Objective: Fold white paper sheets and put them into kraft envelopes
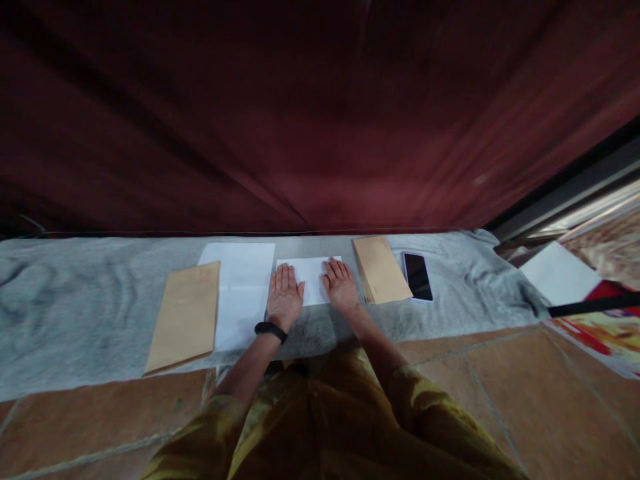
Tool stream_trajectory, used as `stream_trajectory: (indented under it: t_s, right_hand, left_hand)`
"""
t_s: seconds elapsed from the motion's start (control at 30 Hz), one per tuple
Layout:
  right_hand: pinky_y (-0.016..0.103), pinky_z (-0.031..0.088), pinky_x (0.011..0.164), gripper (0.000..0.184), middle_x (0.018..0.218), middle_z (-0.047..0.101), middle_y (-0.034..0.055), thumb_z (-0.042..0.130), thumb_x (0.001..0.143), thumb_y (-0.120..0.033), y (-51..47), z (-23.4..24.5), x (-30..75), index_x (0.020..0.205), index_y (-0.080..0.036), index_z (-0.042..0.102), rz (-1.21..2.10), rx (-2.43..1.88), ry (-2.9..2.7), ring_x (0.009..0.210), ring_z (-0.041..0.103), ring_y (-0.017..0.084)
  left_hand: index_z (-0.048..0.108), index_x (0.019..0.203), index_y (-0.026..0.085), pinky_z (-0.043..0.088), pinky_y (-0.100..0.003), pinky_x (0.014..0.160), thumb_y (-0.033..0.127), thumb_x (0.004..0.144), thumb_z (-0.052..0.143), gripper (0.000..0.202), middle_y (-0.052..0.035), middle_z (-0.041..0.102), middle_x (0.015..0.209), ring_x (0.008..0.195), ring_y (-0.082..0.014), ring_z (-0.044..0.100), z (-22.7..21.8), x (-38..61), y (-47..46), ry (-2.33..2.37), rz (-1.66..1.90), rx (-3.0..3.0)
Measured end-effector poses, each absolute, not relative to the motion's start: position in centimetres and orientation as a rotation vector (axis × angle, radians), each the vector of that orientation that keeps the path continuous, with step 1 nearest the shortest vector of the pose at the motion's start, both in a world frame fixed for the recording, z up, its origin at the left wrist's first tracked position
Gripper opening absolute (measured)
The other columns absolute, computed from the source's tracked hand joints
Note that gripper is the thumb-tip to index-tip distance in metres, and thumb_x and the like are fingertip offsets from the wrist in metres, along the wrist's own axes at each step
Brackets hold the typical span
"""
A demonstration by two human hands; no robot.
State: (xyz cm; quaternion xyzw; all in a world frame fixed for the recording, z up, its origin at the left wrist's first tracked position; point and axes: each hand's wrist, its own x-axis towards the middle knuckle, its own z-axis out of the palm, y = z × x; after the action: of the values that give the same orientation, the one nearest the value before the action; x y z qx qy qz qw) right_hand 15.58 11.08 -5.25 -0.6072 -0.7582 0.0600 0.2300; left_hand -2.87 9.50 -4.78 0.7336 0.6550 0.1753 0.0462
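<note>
And there you are, both palms down: your left hand [285, 291] flat and open, fingers straight, your right hand [341, 287] spread open too, neither gripping. The small white paper [311, 277] lies beneath and between them on the grey cloth [455, 280]. It looks light, bendy, quick to crease and probably slides easily; best pinched at the bare far edge between your hands. Left of your left hand, a larger white sheet [242, 310]; right of your right, brown envelopes [384, 270].

The small sheet [311, 280] is matt paper; the phone [418, 277], glossy.
</note>
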Motion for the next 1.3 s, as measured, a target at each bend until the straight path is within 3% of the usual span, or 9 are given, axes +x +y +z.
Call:
stream_trajectory:
  t_s: [0.17,0.4,0.63,0.87,1.0,1.07,1.17,1.3]
  right_hand:
    - [0.049,0.029,0.12,0.046,0.156,0.046,0.0131,0.043,0.105,-0.032,10.8,-5.3,16.0,0.147,-0.017,0.051,0.156,-1.685,-2.075,0.145,0.04,0.027]
    - [0.049,0.031,0.12,0.046,0.155,0.047,0.0133,0.042,0.105,-0.031,10.6,-5.6,16.3,0.146,-0.015,0.051,0.129,-1.686,-2.063,0.144,0.04,0.027]
    - [0.05,0.033,0.119,0.045,0.154,0.048,0.0163,0.042,0.104,-0.027,10.2,-5.5,16.8,0.145,-0.012,0.052,0.146,-1.701,-2.037,0.144,0.04,0.028]
    - [0.05,0.034,0.12,0.047,0.156,0.044,0.0159,0.042,0.101,-0.021,6.4,-4.6,15.0,0.146,-0.011,0.05,0.183,-1.572,-2.063,0.149,0.035,0.027]
    - [0.05,0.035,0.121,0.044,0.154,0.048,0.0133,0.046,0.101,-0.024,3.6,-4.5,12.9,0.144,-0.014,0.053,0.252,-1.407,-2.2,0.146,0.039,0.026]
    - [0.05,0.034,0.121,0.044,0.152,0.05,0.013,0.047,0.101,-0.023,2.7,-4.6,12.4,0.143,-0.015,0.053,0.269,-1.396,-2.237,0.145,0.041,0.026]
    - [0.051,0.034,0.121,0.043,0.151,0.052,0.0126,0.048,0.101,-0.023,2.2,-4.8,12.3,0.143,-0.016,0.053,0.275,-1.418,-2.238,0.144,0.042,0.026]
    - [0.05,0.035,0.121,0.044,0.151,0.052,0.0123,0.048,0.1,-0.023,2.1,-5.0,12.7,0.144,-0.016,0.052,0.272,-1.404,-2.223,0.143,0.042,0.026]
  left_hand:
    - [0.036,0.152,-0.001,0.016,-0.054,0.126,0.034,0.099,0.035,0.064,-0.023,0.034,0.161,0.155,-0.03,0.018,-4.8,-3.3,9.2,2.026,0.554,2.234]
    - [0.039,0.15,-0.005,0.017,-0.055,0.126,0.033,0.099,0.034,0.063,-0.0261,0.035,0.159,0.155,-0.0318,0.019,-4.7,-4.0,8.4,2.033,0.551,2.226]
    - [0.042,0.148,-0.003,0.016,-0.062,0.124,0.029,0.099,0.035,0.059,-0.0262,0.038,0.158,0.154,-0.0351,0.02,-4.2,-4.6,7.4,2.094,0.521,2.208]
    - [0.043,0.15,0.006,0.04,-0.051,0.112,0.021,0.097,0.038,0.055,-0.021,0.044,0.156,0.139,-0.0347,0.046,-3.1,-4.7,5.1,2.077,0.516,2.109]
    - [0.049,0.143,0.007,0.042,-0.049,0.112,0.021,0.093,0.045,0.053,-0.0218,0.048,0.152,0.133,-0.0332,0.051,-3.3,-4.9,5.2,2.027,0.7,1.969]
    - [0.052,0.141,0.01,0.044,-0.048,0.109,0.024,0.091,0.051,0.052,-0.0201,0.056,0.143,0.127,-0.0313,0.056,-3.4,-5.3,5.8,1.981,0.816,1.881]
    - [0.054,0.137,0.012,0.053,-0.042,0.091,0.032,0.088,0.059,0.053,-0.0153,0.069,0.114,0.1,-0.0267,0.066,-3.1,-6.1,7.0,1.909,0.928,1.646]
    - [0.056,0.133,0.015,0.051,-0.031,0.071,0.029,0.075,0.072,0.062,-0.0027,0.068,0.083,0.073,-0.0189,0.064,-2.6,-6.6,8.3,1.83,1.083,1.119]
